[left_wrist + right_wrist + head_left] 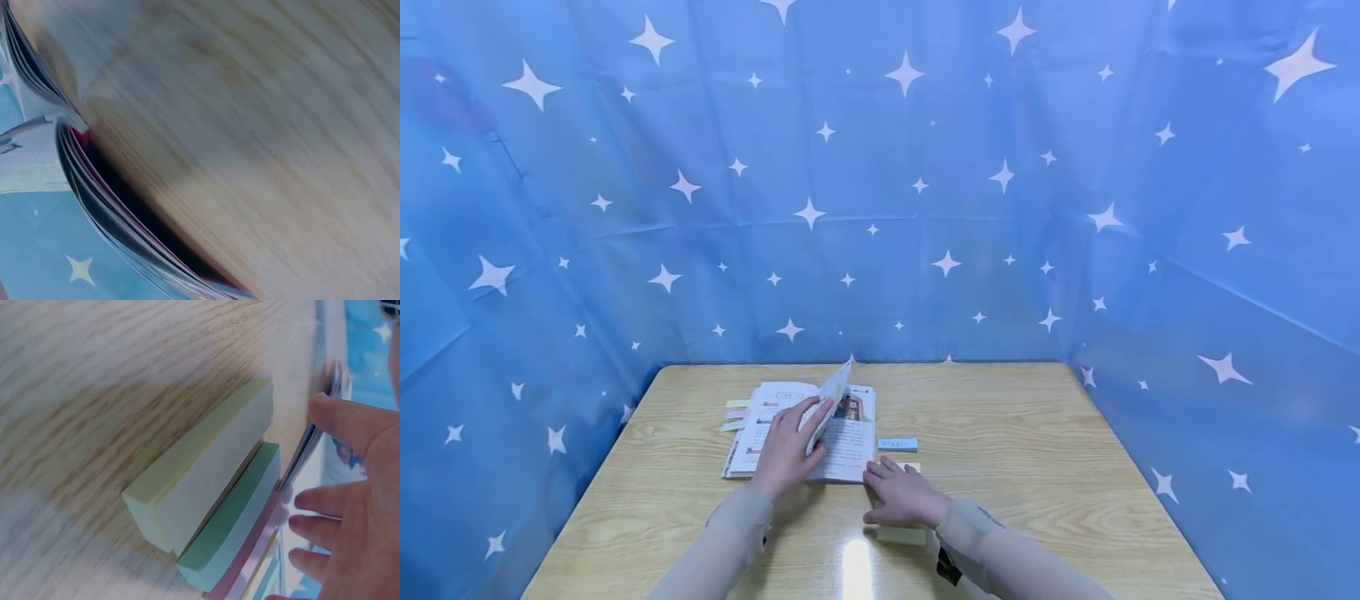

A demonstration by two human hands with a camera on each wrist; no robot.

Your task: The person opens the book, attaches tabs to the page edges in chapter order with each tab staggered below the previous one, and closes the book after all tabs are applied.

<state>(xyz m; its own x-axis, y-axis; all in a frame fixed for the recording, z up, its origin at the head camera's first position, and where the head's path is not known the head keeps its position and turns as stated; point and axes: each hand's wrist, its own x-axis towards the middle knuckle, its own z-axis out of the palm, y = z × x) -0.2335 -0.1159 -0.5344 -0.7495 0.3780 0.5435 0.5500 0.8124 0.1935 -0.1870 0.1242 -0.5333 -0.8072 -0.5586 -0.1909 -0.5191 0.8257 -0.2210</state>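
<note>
An open book (pixel 850 454) with printed text lies on the table, one page (pixel 837 381) standing up near its middle. My left hand (pixel 786 450) is over the book, thumb and index finger holding that lifted page. In the left wrist view the book's page edges (pixel 119 219) curve up from the spine; the hand itself is out of sight there. My right hand (pixel 898 496) hovers by the book's lower right corner, fingers spread and holding nothing. Beside and under it sit pads of sticky notes, a pale yellow pad (pixel 212 469) and a green pad (pixel 234 512) among them.
A blue sticky strip (pixel 898 444) with handwriting lies right of the book. Coloured tabs (pixel 735 414) stick out from the book's left edge. The wooden table (pixel 1000 433) is bordered by a blue curtain (pixel 880 292) with white stars.
</note>
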